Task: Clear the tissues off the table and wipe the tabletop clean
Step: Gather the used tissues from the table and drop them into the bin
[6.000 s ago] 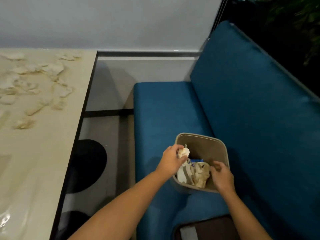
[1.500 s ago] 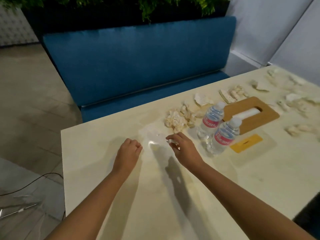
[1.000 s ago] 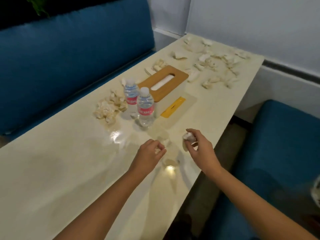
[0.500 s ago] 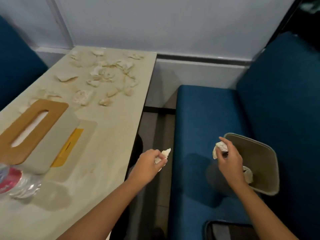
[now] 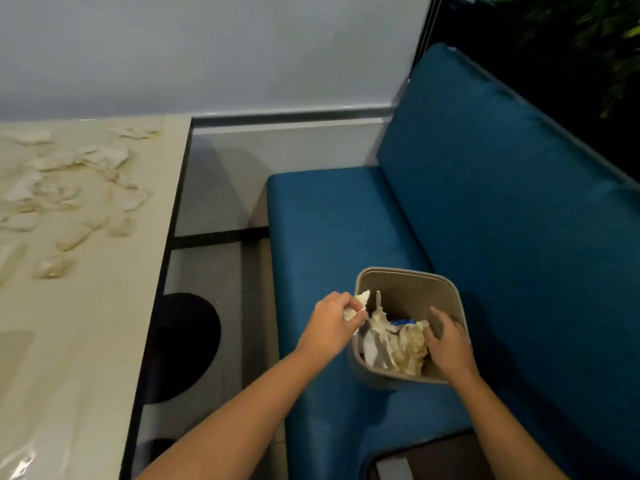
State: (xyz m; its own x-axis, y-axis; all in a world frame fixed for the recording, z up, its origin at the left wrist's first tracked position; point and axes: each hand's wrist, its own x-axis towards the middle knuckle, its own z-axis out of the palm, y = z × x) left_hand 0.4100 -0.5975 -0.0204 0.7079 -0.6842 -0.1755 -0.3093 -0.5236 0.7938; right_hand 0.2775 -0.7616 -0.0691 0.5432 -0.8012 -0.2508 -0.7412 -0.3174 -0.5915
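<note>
Blue sofa seat (image 5: 329, 220) beside a cream table (image 5: 69, 341) | waste bin (image 5: 408, 271) stands on the cushion, seemingly to keep it within reach | left hand (image 5: 332, 327) pinches a crumpled tissue (image 5: 360, 301) in curled fingers (image 5: 343, 301) at the bin's left rim, not yet dropped | right hand (image 5: 450, 344) over the binned tissues (image 5: 405, 344), fingers loosely apart, gripping nothing visible | scattered tissues (image 5: 69, 188) litter the table's far end

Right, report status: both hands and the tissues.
Left hand pinches a crumpled tissue at the rim of the waste bin. Right hand open over the binned tissues. Many tissue scraps lie on the table. Nothing blocks the bin.
</note>
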